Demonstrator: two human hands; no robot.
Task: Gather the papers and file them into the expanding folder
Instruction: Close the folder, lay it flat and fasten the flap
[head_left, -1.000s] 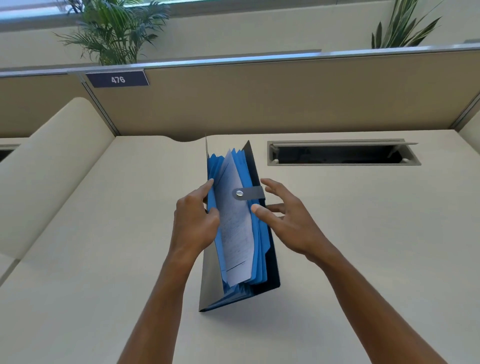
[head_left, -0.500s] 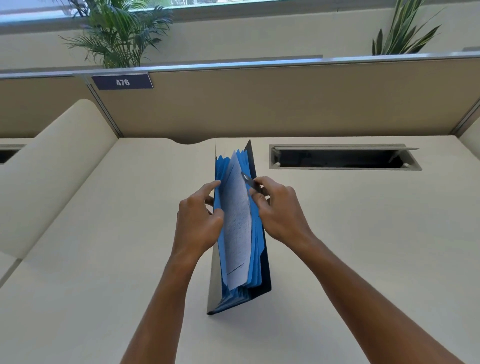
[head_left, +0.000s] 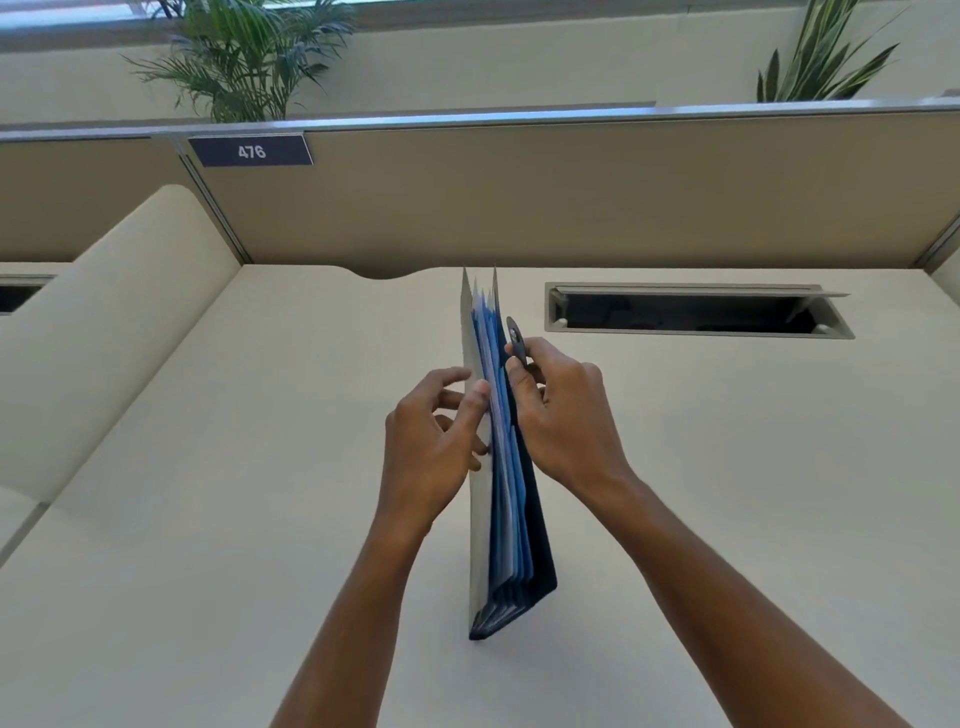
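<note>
Blue expanding folder (head_left: 511, 519) pinched between both hands; right hand (head_left: 563, 415) grips its strap (head_left: 517, 340).

Pretty clearly an office cubicle I'm in: tan partition panels (head_left: 545, 197) with a metal top rail, a "476" number plate (head_left: 251, 151), a cream desk (head_left: 208, 519) with a cable hatch (head_left: 696, 310) along its far edge, potted plants (head_left: 244, 57) behind the partition.

I see a pale cream surface (head_left: 218, 519) with a rectangular cable slot (head_left: 696, 314) open near its back edge. The expanding folder (head_left: 540, 566) stands upright on its bottom edge near the middle, blue dividers showing.
</note>
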